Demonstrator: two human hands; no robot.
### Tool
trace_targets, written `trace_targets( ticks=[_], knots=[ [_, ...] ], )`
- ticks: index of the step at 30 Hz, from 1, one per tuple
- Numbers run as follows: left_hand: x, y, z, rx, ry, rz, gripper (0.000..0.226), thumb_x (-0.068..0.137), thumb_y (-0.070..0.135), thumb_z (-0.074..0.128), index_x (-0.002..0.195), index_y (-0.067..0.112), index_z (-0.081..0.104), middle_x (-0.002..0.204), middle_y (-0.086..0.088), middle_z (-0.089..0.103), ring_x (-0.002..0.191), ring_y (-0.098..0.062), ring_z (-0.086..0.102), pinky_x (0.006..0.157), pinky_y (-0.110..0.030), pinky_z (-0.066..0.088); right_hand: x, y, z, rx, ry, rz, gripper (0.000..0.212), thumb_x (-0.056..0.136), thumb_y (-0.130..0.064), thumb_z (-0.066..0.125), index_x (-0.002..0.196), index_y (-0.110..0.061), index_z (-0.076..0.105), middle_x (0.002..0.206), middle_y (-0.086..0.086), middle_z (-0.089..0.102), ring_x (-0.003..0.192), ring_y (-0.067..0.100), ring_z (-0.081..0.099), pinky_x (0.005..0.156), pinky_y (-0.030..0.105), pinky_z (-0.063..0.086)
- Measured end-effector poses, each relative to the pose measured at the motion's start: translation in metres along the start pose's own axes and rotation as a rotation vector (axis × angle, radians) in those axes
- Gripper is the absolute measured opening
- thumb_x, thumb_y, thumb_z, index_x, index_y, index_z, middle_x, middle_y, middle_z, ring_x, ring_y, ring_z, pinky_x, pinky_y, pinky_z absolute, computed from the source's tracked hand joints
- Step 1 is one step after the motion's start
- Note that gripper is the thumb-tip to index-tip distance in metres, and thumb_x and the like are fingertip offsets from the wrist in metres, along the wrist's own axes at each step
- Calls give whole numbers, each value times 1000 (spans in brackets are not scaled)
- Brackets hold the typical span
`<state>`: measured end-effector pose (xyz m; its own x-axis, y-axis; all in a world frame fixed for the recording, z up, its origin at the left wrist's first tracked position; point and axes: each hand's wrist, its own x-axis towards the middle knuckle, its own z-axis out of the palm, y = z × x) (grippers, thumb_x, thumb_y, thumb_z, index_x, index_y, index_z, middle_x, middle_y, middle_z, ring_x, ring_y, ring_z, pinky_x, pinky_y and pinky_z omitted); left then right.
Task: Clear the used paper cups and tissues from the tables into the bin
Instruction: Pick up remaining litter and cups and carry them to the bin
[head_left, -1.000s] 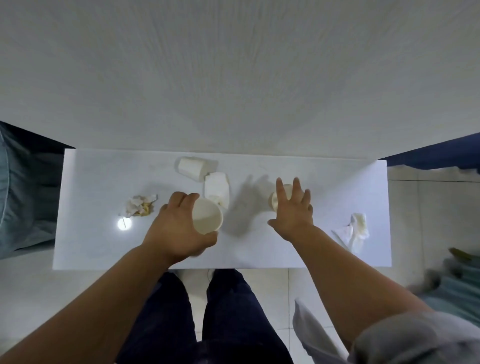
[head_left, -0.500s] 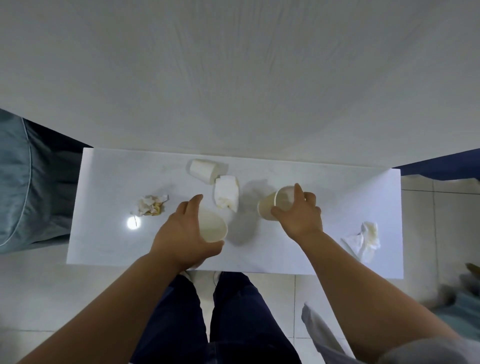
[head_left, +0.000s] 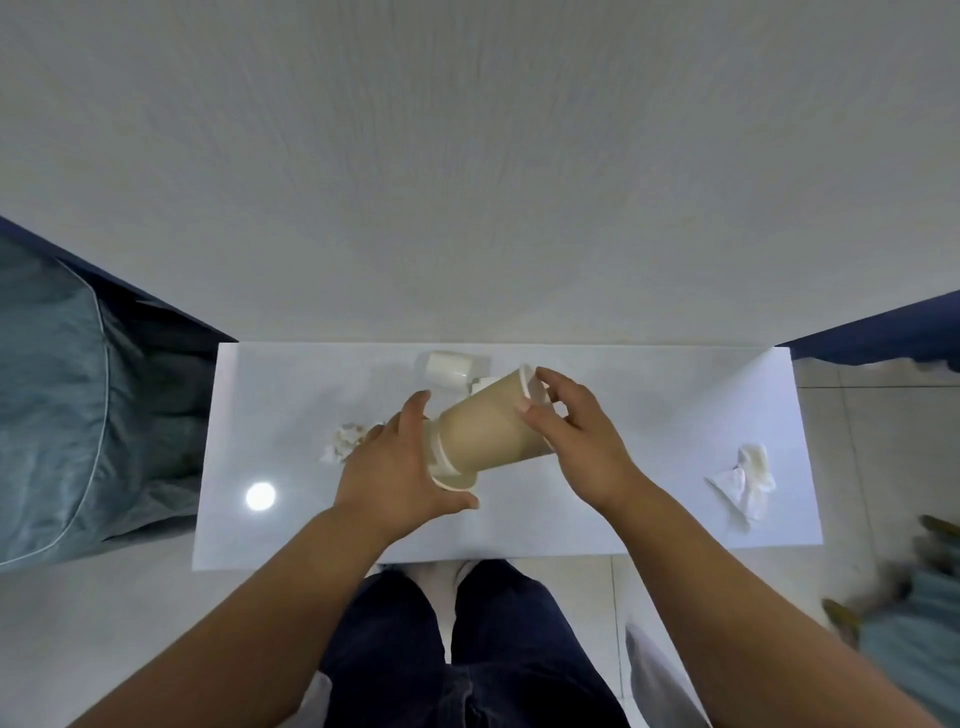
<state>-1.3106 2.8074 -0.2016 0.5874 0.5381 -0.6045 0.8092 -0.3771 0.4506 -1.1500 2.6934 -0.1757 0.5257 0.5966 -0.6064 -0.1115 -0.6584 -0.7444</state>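
Above the white table (head_left: 519, 530), my right hand (head_left: 576, 441) grips a beige paper cup (head_left: 488, 431) near its rim, tilted with its base pointing down-left. That base sits inside a second paper cup (head_left: 449, 470), which my left hand (head_left: 400, 467) holds. A third white cup (head_left: 449, 368) lies on its side at the table's far edge, with a bit of white tissue (head_left: 480, 383) showing behind the held cup. A crumpled tissue with yellowish scraps (head_left: 343, 439) lies left of my left hand. A white crumpled tissue (head_left: 745, 480) lies at the table's right end.
A pale wall (head_left: 467, 156) rises right behind the table. A blue-grey cushioned seat (head_left: 67, 405) stands at the left, dark blue seating (head_left: 883, 332) at the right. Tiled floor and my dark trousers (head_left: 467, 649) show below. A blurred teal object (head_left: 914, 623) sits bottom right.
My right hand lifted its cup off the table, tilted it and brought it left, base first, into the cup in my left hand. The view has shifted closer.
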Motion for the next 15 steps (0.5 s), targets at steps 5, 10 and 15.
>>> trace_targets(
  ticks=[5,10,15],
  knots=[
    [-7,-22,-14,-41,47,88,125,50,55,85,147,26,11,133,9,50,118,-20,48,94,-36,44,-10,-8,42,-122,-201,-36,72,83,-53,63,145,-36,32,137,-14,38,123,11,42,99,25,37],
    [-12,-56,-17,-27,59,72,124,51,55,86,147,25,13,139,2,46,121,-24,47,97,-39,44,-8,-1,75,-128,-185,19,73,79,-70,52,142,-35,39,141,-14,44,125,11,45,103,31,36],
    [-12,-86,-17,-33,52,16,119,53,56,85,146,28,17,143,3,40,126,-23,41,101,-39,41,9,21,95,-165,-30,90,44,92,-49,51,129,-25,54,121,-12,56,108,8,53,86,21,35]
  ],
)
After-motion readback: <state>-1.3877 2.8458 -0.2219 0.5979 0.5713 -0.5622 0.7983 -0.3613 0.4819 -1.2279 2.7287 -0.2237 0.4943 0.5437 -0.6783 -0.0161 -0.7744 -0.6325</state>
